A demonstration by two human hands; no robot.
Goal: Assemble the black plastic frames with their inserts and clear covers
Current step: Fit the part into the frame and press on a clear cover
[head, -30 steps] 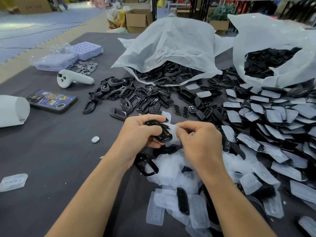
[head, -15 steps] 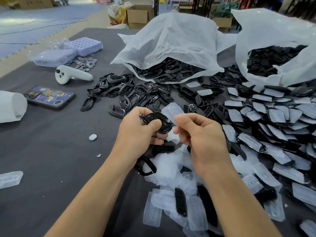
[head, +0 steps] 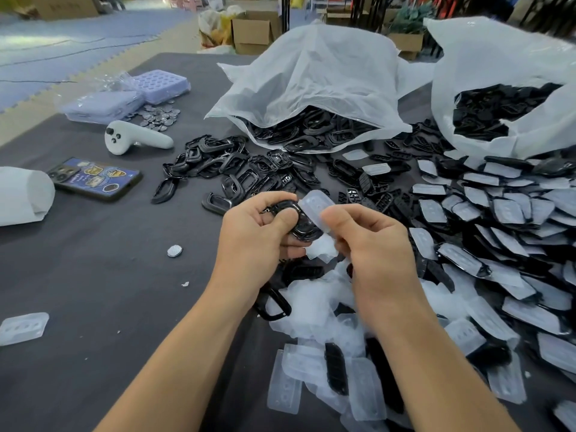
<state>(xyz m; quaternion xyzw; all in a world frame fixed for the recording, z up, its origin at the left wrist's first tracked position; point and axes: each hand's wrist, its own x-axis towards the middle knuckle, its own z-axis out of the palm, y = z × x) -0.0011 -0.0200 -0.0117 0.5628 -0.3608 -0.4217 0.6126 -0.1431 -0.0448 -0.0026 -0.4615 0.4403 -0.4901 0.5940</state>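
Observation:
My left hand (head: 258,232) grips a black plastic frame (head: 300,224), thumb pressed on its face, above the middle of the grey table (head: 93,275). My right hand (head: 371,241) pinches a clear cover (head: 314,207) and holds it against the frame's right edge. Loose clear covers (head: 314,363) lie in a heap under my hands. Empty black frames (head: 237,169) are piled just beyond my hands. Finished pieces with covers (head: 498,219) are spread out on the right.
Two white bags of black parts stand at the back, one in the centre (head: 311,88) and one on the right (head: 505,88). On the left lie a phone (head: 96,177), a white controller (head: 134,141), a white roll (head: 21,194), purple trays (head: 156,85), coin cells (head: 159,115) and one stray cover (head: 23,327).
My hands have lifted a little. The clear cover has come up from behind the frame and now sits at the frame's upper right edge between my right fingers.

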